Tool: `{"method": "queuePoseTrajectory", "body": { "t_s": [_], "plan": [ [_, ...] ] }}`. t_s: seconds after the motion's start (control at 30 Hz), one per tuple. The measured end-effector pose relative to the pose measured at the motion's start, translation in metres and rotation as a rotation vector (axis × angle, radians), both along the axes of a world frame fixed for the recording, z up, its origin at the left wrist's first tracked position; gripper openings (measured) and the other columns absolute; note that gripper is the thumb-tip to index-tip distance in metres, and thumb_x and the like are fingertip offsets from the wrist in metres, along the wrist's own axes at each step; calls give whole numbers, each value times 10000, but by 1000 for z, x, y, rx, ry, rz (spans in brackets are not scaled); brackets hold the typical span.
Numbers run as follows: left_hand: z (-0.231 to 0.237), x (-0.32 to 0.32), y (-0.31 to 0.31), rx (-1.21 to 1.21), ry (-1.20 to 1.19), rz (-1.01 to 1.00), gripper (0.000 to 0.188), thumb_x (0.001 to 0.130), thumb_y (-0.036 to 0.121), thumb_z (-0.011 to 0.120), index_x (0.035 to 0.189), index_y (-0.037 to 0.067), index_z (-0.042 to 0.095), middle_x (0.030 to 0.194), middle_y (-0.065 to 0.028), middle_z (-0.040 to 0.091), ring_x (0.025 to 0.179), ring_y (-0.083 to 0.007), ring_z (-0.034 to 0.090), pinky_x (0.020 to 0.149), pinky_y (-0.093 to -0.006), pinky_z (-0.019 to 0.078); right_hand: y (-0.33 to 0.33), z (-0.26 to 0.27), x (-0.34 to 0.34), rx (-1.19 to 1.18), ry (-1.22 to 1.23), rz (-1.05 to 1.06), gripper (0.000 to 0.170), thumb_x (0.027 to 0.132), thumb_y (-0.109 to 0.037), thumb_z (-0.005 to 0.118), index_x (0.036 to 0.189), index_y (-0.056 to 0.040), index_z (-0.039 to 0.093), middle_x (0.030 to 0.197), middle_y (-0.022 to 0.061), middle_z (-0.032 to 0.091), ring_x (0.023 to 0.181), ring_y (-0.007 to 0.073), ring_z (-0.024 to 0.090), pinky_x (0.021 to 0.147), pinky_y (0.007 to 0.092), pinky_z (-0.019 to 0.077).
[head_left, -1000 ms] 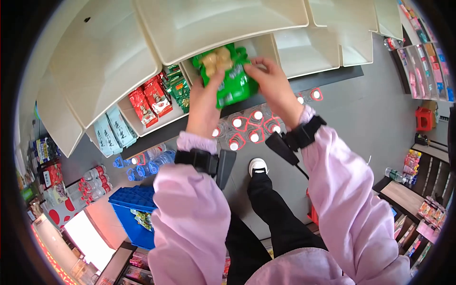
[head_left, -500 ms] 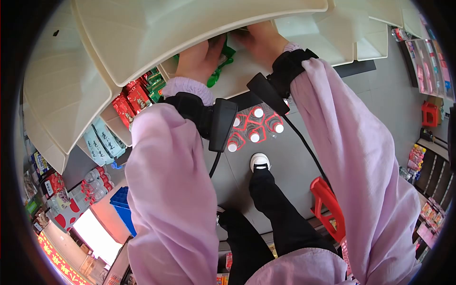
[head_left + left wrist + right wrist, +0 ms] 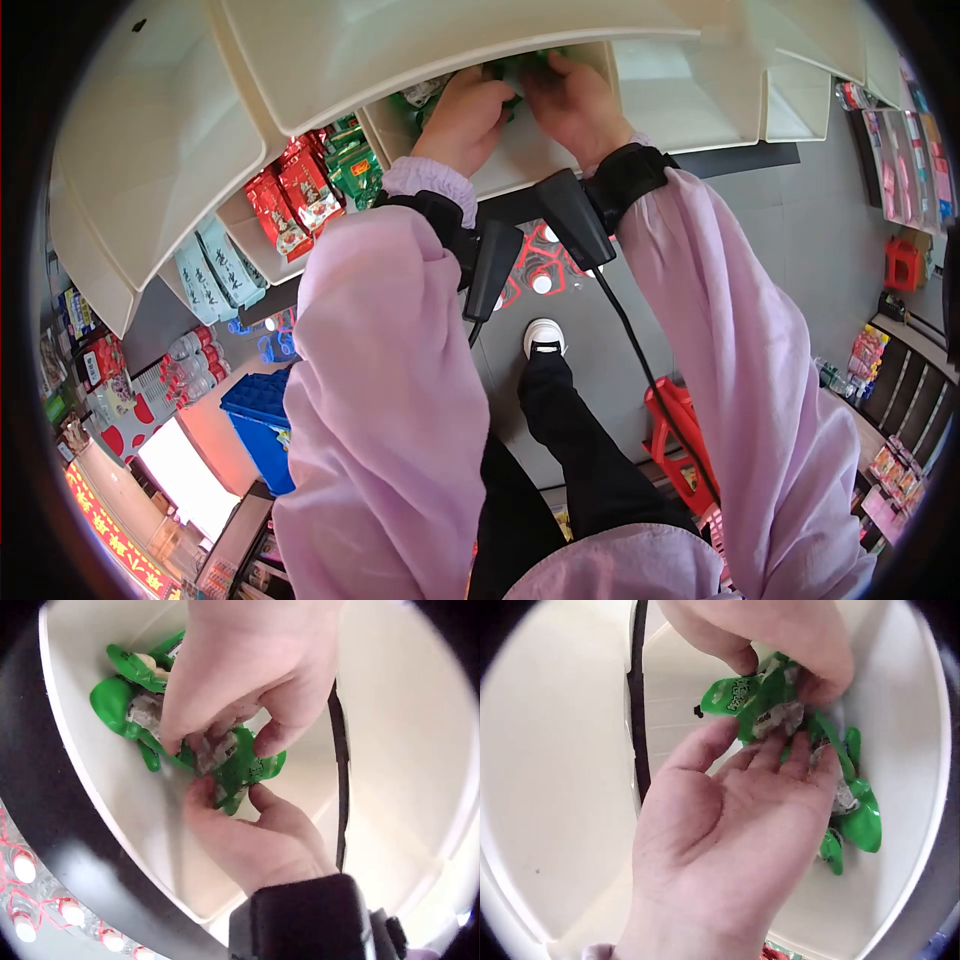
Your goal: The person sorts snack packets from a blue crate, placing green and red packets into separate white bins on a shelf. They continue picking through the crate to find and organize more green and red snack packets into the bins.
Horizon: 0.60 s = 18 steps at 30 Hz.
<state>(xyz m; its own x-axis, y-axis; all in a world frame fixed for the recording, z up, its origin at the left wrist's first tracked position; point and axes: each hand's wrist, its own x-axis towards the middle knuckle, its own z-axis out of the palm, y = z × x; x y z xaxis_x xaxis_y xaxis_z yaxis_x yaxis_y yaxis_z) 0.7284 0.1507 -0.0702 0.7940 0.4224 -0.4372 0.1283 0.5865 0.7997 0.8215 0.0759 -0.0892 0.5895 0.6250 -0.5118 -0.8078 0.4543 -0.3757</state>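
Both hands reach into a cream bin under an overhanging upper bin. My left hand (image 3: 465, 120) bends its fingers and thumb around a crumpled green snack bag (image 3: 244, 761) with clear patches. From the opposite side, my right hand (image 3: 578, 108) pinches the same bag, thumb and finger at its edge in the left wrist view. More green bags (image 3: 112, 705) lie at the bin's left end, close by the left hand. In the right wrist view, the left palm faces the camera and the right fingers cover part of the held bag (image 3: 724, 696).
The upper bin's rim (image 3: 470, 68) hangs just above the hands. Red packets (image 3: 305, 185), green packets (image 3: 352, 165) and pale blue packets (image 3: 215, 270) fill bins to the left. Bottles (image 3: 541, 283) stand on the floor, with a blue crate (image 3: 255, 425) and red stool (image 3: 680, 440) behind.
The green bag, held up in front of the bin a second ago, is now down inside it. Both hands have moved in with it, under the upper bin.
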Motion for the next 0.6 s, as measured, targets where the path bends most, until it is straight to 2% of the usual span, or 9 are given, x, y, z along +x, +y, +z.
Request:
{"method": "queuePoseTrajectory", "body": {
  "t_s": [0.1,0.17,0.23,0.33,0.4,0.47,0.53,0.6],
  "plan": [
    [11,-9,-8,27,26,94,541,758,-34,481,1264,27,298,1090,-63,449,989,-168,445,856,-301,371,-7,15,-9,86,84,-70,309,878,-201,384,1082,31,387,1073,156,443,1017,275,424,943,360,321],
    [16,-19,-15,43,1,176,564,764,-34,484,1283,21,269,1095,-77,443,1013,-182,442,862,-299,374,-12,8,-10,89,166,-22,343,865,-225,409,1090,30,376,1073,158,443,1012,270,423,935,353,324],
    [15,-38,-20,93,-63,142,549,772,-24,489,1277,13,275,1108,-91,438,1020,-187,440,878,-305,368,-18,-5,-12,168,230,50,418,834,-268,469,1101,33,358,1057,158,446,981,258,429,900,334,345],
    [22,-77,-35,115,-180,148,505,787,1,496,1257,10,311,1168,-112,419,1043,-200,438,887,-313,369,-31,18,-32,-143,-63,56,398,839,-238,471,1118,25,361,1061,157,448,959,252,440,903,328,342],
    [32,-110,-51,107,-107,158,474,798,13,481,1245,9,325,1178,-124,425,1048,-212,452,867,-310,390,-47,13,-42,-165,-329,107,401,847,-185,455,1165,33,343,1098,163,442,1017,252,439,936,321,321],
    [35,-149,-73,-16,-188,196,438,807,15,458,1228,6,339,1177,-132,439,1037,-218,472,846,-309,410,-64,42,-74,-212,-477,191,423,852,-143,439,1219,29,317,1178,168,412,1077,255,428,967,324,292],
    [34,-190,-98,-34,-121,249,383,814,4,428,1193,-5,372,1128,-129,476,995,-211,500,846,-322,414,-80,71,-113,-249,-678,377,505,828,-145,481,1258,33,285,1226,148,379,1114,225,405,928,315,315],
    [27,-233,-129,-189,-140,379,358,823,15,420,1179,-7,388,1098,-130,495,966,-210,515,842,-318,415,-97,81,-153,-252,-733,561,497,822,-134,476,1255,27,294,1239,152,380,1095,226,430,907,316,340]
  ]
}}
